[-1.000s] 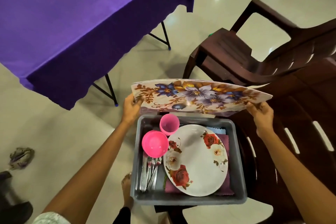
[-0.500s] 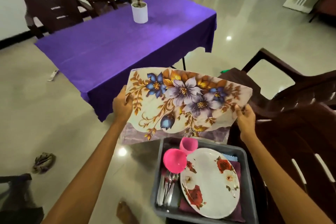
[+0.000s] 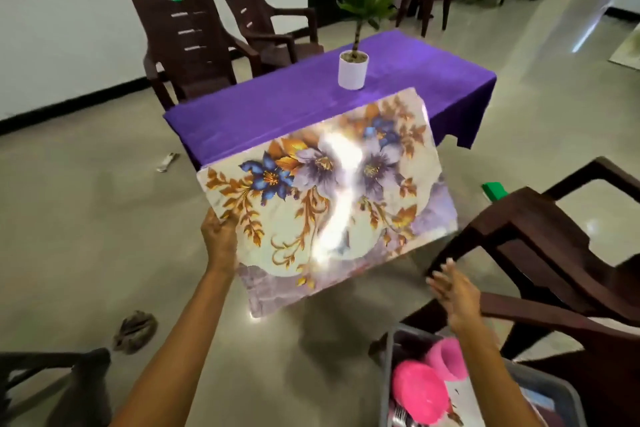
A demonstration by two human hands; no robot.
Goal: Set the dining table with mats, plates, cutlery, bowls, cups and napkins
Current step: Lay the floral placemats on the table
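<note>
Your mat [image 3: 329, 198] hangs in the air between you and the purple-covered surface [image 3: 304, 104], tilted with its far corner high, and not yet over it. Only your left hand [image 3: 220, 239] holds it, fingers [image 3: 221, 218] pinching the near left edge; a second mat seems to sit beneath the top one, though you cannot be sure from here. Your right hand [image 3: 453, 291] is off the mat, fingers spread and holding nothing, above the grey tub [image 3: 388, 374] with the pink bowl [image 3: 419, 392] and pink cup [image 3: 446, 362].

The risk is that one-sided hold. A floppy mat pinched at one edge can droop or slip, and a lower sheet could slide out onto the floor. When you lay it down, the far corner may brush the potted plant [image 3: 353, 69] standing on the surface, and could tip it. The brown chair [image 3: 540, 253] stands close on your right, so a swing of that arm could catch its armrest.
</note>
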